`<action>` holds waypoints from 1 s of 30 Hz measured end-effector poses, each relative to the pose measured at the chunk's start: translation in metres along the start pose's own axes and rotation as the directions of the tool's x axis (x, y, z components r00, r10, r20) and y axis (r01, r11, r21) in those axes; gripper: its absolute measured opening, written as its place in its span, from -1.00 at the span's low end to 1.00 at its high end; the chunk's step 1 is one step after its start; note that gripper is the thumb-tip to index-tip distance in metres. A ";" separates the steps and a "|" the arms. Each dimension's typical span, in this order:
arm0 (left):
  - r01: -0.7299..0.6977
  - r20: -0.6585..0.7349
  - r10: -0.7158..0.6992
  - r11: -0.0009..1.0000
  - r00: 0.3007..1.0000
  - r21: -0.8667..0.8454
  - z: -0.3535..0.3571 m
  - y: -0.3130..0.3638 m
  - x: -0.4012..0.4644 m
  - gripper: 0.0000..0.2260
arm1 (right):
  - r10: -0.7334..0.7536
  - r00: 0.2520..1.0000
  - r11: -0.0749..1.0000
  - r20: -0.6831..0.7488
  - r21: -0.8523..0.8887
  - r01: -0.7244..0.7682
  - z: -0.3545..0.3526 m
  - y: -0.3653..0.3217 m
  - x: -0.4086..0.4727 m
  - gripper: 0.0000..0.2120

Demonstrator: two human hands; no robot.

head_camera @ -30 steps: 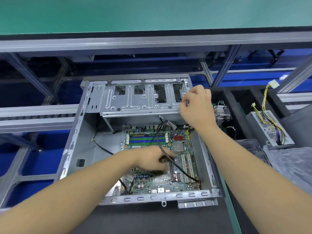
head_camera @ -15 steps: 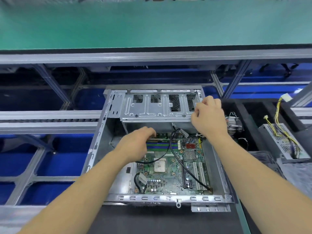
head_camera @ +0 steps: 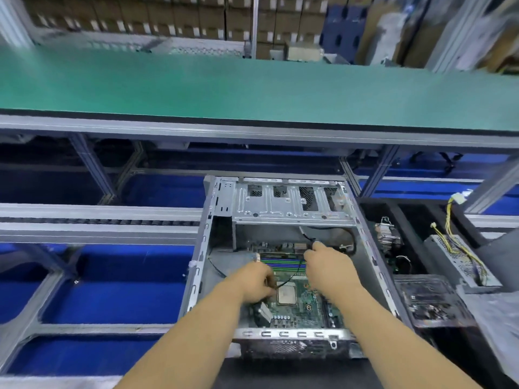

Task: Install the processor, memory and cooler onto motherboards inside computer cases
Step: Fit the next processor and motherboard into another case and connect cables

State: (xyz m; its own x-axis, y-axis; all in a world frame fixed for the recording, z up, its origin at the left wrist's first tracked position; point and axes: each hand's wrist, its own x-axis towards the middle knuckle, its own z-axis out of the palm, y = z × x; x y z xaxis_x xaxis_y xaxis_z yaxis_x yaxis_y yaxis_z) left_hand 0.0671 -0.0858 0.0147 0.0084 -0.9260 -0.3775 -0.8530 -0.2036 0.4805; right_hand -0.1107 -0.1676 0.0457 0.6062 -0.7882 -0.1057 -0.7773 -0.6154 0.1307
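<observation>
Both hands' fingers pinch a black cable inside the open case; green counter behind, stacked cartons beyond

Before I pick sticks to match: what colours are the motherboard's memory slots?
Green and blue memory slots, alternating; head view.

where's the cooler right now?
In the head view the cooler sits outside the case, in the black tray just right of it, left of the power supply. Neither hand touches it.

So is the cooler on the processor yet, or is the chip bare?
Bare. The processor shows its flat metal top with nothing mounted over it; a finned cooler lies outside the case, to its right.
</observation>
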 end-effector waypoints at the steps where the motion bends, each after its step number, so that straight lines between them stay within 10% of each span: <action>1: 0.000 -0.009 0.000 1.000 1.000 0.000 -0.001 -0.002 -0.001 -0.81 | 0.053 0.999 0.998 -0.004 -0.037 -0.053 -0.002 0.002 -0.003 -0.85; 6: 0.087 -0.121 -0.075 0.992 0.990 0.094 -0.002 0.004 0.000 -0.84 | -0.139 0.990 0.944 -0.038 -0.307 0.121 -0.013 -0.020 -0.009 -0.87; 10: 0.272 -0.360 -0.275 0.960 0.892 -0.058 -0.008 0.000 0.001 -0.83 | -0.456 0.884 0.870 0.104 -0.157 0.467 -0.008 -0.038 -0.002 -0.80; 14: 0.344 -0.364 -0.435 0.893 0.824 -0.290 -0.011 -0.014 0.002 -0.86 | -0.269 0.951 0.963 0.154 0.062 0.262 -0.003 -0.033 0.004 -0.78; 21: 0.263 -0.092 -0.288 0.939 0.953 -0.221 -0.007 -0.004 0.003 -0.84 | -0.005 0.989 0.872 -0.147 0.483 0.076 -0.008 -0.036 0.041 -0.83; 30: 0.420 -0.354 -0.495 0.866 0.794 -0.271 -0.006 -0.018 -0.003 -0.87 | 0.020 0.931 0.830 0.365 0.513 -0.220 0.014 -0.101 0.127 -0.60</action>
State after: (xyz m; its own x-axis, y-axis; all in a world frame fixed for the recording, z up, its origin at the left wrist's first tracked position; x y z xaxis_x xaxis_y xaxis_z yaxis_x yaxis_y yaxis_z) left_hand 0.0860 -0.0813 0.0121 0.6135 -0.7465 -0.2577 -0.5938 -0.6512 0.4726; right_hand 0.0419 -0.2055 0.0054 0.4872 -0.7448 -0.4560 -0.8642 -0.3360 -0.3745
